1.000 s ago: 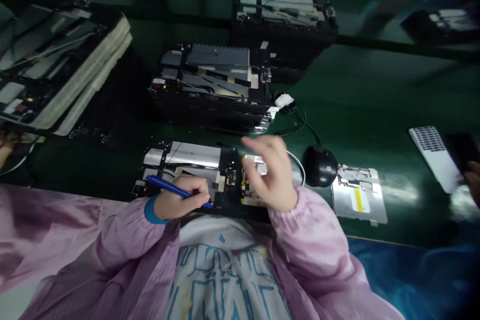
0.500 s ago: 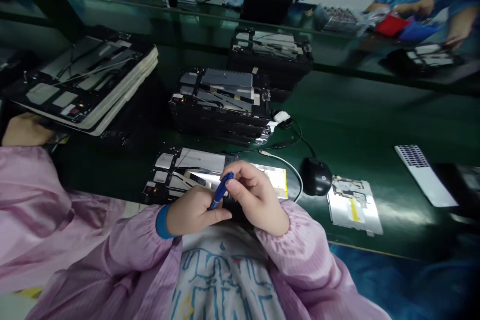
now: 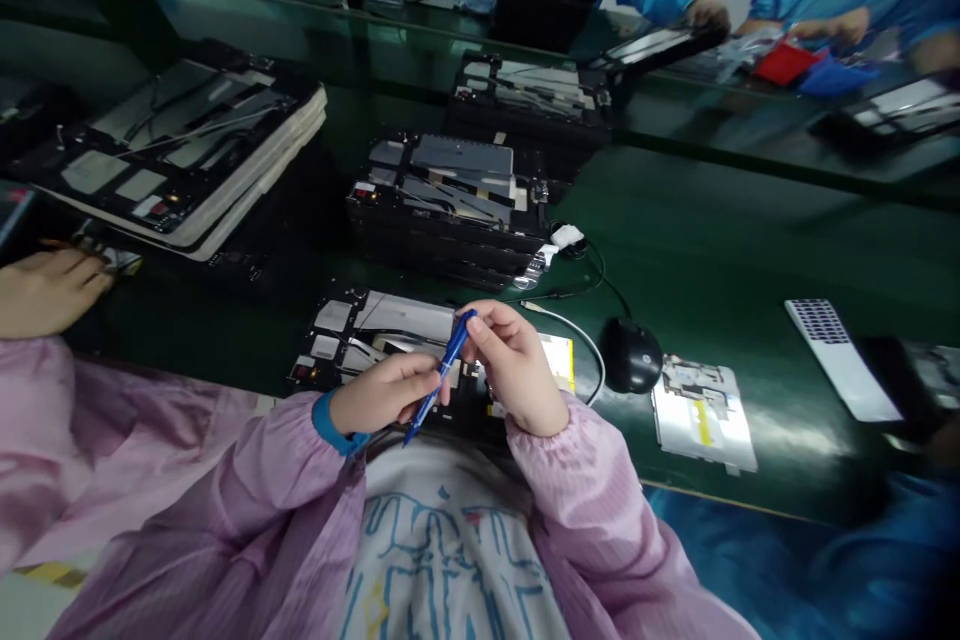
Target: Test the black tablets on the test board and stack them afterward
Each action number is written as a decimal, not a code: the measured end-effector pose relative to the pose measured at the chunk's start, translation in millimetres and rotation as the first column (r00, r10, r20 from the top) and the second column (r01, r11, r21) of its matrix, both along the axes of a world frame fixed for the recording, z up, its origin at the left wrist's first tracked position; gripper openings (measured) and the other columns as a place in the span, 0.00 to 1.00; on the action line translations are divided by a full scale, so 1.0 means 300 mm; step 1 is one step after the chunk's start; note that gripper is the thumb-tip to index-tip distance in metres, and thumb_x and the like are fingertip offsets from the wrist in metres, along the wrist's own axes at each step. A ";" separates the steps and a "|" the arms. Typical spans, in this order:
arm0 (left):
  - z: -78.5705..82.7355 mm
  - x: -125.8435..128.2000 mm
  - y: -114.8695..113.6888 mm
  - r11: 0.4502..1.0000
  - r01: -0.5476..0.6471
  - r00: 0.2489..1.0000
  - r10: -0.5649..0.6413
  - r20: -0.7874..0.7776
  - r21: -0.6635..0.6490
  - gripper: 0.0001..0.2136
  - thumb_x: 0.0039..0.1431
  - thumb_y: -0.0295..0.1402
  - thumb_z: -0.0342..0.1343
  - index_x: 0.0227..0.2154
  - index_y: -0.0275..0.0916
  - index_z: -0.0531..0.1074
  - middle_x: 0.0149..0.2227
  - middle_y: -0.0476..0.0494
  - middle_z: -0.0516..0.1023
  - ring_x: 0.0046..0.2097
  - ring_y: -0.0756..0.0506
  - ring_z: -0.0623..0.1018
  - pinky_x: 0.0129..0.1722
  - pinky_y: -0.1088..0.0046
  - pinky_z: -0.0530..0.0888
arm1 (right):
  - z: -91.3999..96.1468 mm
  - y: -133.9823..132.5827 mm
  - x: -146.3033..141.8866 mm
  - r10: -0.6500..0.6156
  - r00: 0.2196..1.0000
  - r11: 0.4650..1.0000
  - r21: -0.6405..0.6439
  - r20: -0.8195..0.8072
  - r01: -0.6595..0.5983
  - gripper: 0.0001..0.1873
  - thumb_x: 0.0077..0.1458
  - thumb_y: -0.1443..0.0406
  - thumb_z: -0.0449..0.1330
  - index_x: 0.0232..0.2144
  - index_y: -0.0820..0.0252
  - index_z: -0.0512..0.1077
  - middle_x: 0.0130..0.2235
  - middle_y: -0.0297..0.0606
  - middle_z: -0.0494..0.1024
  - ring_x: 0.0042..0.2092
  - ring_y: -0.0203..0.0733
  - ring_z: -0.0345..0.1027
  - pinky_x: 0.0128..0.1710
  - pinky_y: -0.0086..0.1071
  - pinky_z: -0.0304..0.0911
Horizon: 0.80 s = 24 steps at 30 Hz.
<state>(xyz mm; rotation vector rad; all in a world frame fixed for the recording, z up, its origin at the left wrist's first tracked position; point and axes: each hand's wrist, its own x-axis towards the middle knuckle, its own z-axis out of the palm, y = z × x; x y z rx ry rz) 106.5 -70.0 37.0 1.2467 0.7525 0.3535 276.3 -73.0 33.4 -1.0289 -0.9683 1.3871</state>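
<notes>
My left hand (image 3: 386, 392) is closed round the lower part of a blue pen (image 3: 444, 370), which slants up to the right. My right hand (image 3: 514, 370) pinches the pen's upper end with thumb and fingertips. Both hands hover just above an opened tablet (image 3: 375, 330) with its back off, lying on the green bench (image 3: 712, 230) right in front of me. The hands hide the tablet's right half, where a bright yellow-edged part shows.
Behind the tablet stand two stacks of opened tablets (image 3: 450, 195). A larger stack (image 3: 172, 145) lies at the left beside a neighbour's hand (image 3: 45, 290). A black mouse (image 3: 632, 355), a silver plate (image 3: 701, 410) and a white strip (image 3: 840, 355) lie right. People in blue work opposite.
My left hand lifted the pen from lying flat on the tablet. My right hand came off the tablet and took the pen's upper end. The view tilted up.
</notes>
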 end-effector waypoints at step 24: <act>-0.030 -0.117 -0.018 0.956 -0.278 0.951 0.289 0.115 -0.098 0.18 0.50 0.46 0.60 0.29 0.33 0.68 0.21 0.51 0.70 0.15 0.57 0.63 0.11 0.82 0.56 | 0.012 -0.003 -0.155 0.187 0.975 0.982 -0.049 0.122 -0.182 0.17 0.46 0.57 0.66 0.38 0.57 0.69 0.28 0.31 0.72 0.25 0.34 0.67 0.25 0.29 0.66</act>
